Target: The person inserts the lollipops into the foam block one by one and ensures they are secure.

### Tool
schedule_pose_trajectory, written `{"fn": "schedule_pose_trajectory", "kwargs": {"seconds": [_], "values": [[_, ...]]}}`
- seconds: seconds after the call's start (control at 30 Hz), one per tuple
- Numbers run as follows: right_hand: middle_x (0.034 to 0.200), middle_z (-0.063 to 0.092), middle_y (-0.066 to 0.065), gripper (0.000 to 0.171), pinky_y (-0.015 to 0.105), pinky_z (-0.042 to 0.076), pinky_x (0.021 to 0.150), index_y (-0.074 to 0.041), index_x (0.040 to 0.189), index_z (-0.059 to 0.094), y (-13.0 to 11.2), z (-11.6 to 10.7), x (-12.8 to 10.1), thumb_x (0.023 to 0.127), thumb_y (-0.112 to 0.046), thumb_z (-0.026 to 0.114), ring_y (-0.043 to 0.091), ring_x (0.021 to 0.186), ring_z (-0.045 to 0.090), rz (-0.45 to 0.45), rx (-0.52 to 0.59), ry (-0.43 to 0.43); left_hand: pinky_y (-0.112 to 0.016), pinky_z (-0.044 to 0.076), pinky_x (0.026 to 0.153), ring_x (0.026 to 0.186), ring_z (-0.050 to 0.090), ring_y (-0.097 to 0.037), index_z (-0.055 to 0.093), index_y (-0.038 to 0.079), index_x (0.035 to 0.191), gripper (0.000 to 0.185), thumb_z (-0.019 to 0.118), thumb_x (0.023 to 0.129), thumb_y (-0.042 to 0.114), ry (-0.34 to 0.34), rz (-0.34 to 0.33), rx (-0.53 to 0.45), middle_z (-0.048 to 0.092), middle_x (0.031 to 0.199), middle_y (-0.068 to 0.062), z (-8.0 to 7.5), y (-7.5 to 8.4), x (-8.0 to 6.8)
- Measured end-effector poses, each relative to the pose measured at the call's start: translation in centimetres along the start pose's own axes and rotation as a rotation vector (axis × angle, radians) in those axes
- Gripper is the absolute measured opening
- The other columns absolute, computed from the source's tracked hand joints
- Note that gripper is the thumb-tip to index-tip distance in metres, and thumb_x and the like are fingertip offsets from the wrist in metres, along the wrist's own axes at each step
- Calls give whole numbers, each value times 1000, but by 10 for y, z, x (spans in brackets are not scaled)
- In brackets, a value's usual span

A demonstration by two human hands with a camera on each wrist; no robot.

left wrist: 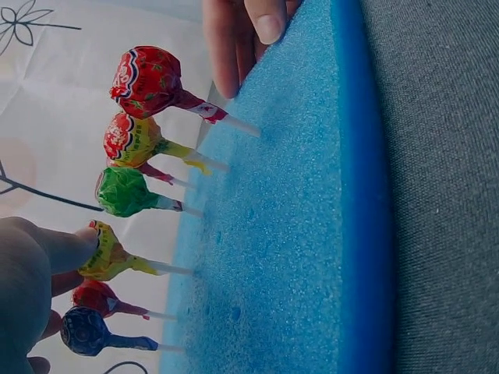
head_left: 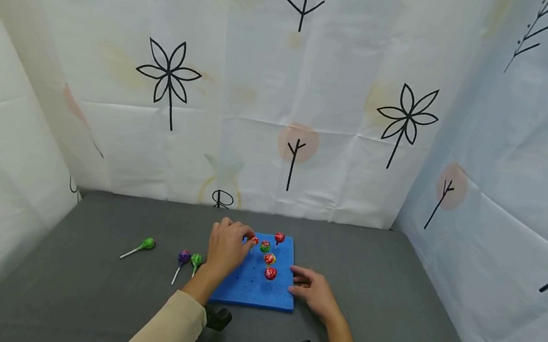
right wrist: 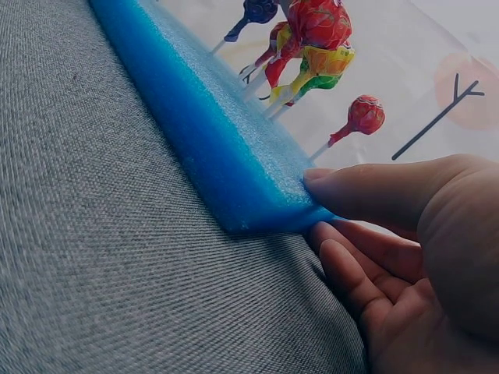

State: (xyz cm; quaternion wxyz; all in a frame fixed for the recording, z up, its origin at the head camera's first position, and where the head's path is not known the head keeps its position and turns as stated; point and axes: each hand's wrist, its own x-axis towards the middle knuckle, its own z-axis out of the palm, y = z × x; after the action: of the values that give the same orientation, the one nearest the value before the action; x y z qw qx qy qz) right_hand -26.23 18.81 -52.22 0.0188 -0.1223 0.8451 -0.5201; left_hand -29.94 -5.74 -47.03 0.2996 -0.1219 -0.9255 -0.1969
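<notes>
A blue foam block (head_left: 256, 292) lies on the table with several wrapped lollipops standing in it by their sticks. My left hand (head_left: 228, 247) is over its far left part. In the left wrist view, the left thumb and fingers pinch the wrapped head of a yellow lollipop (left wrist: 109, 261), whose stick meets the foam. Beside it stand a green lollipop (left wrist: 125, 192), a red lollipop (left wrist: 148, 82) and a dark blue lollipop (left wrist: 86, 331). My right hand (head_left: 316, 292) grips the block's right edge, its thumb (right wrist: 366, 191) on top and the other fingers at the side and below.
Left of the block, a green lollipop (head_left: 148, 243), a purple lollipop (head_left: 183, 258) and another green lollipop (head_left: 196, 260) lie on the grey table (head_left: 388, 330). White patterned cloth (head_left: 244, 84) hangs behind and on both sides.
</notes>
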Motion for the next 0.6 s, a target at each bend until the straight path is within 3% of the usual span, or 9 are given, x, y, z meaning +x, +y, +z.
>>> {"fn": "schedule_pose_trajectory", "kwargs": {"seconds": [0.37, 0.6], "values": [[115, 63, 15, 45, 46, 51, 87, 2, 127, 61, -1, 0, -1, 85, -4, 74, 30, 103, 61, -6, 17, 2, -35, 36, 68, 78, 49, -19, 76, 16, 91, 18, 82, 80, 29, 1, -36, -51, 69, 86, 2, -2, -4, -2], [115, 63, 14, 44, 44, 51, 87, 1, 128, 61, 0, 0, 0, 86, -4, 73, 28, 103, 61, -3, -4, -1, -36, 36, 68, 80, 51, -21, 76, 17, 90, 16, 84, 78, 26, 37, -29, -96, 70, 90, 0, -9, -7, -1]]}}
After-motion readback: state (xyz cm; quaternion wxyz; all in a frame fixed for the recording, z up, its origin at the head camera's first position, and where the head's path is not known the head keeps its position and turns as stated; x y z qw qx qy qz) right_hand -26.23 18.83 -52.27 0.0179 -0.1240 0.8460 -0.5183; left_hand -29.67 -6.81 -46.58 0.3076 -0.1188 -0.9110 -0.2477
